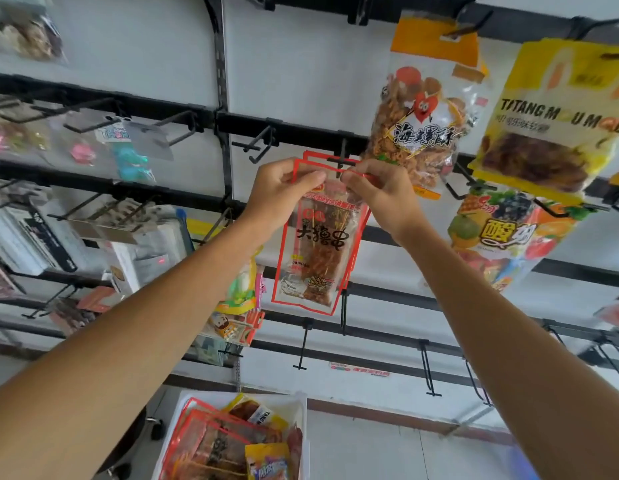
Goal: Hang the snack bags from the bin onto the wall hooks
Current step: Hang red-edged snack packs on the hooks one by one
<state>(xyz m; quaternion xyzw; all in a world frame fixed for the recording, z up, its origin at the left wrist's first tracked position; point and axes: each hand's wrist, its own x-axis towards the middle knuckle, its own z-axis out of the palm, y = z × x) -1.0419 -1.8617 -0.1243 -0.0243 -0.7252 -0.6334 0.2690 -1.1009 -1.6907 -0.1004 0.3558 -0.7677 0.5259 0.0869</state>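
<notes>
White bin (197, 396) nearest, below, stocked with more bags (231, 441). Above: left hand (280, 192) and right hand (380, 195) pinching top edge of red-bordered snack bag (318, 251), raised against black wall hook (342, 157). Step: threading. Next, probably: align hang hole with hook tip, slide back, release.

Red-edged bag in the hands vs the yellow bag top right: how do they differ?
The red-edged bag is pinched at its top by the left hand and right hand, at the tip of a hook; the yellow bag already hangs, untouched. The red-edged bag is narrow and mostly clear; the yellow bag is wider and mostly opaque yellow. Both show brown snacks.
</notes>
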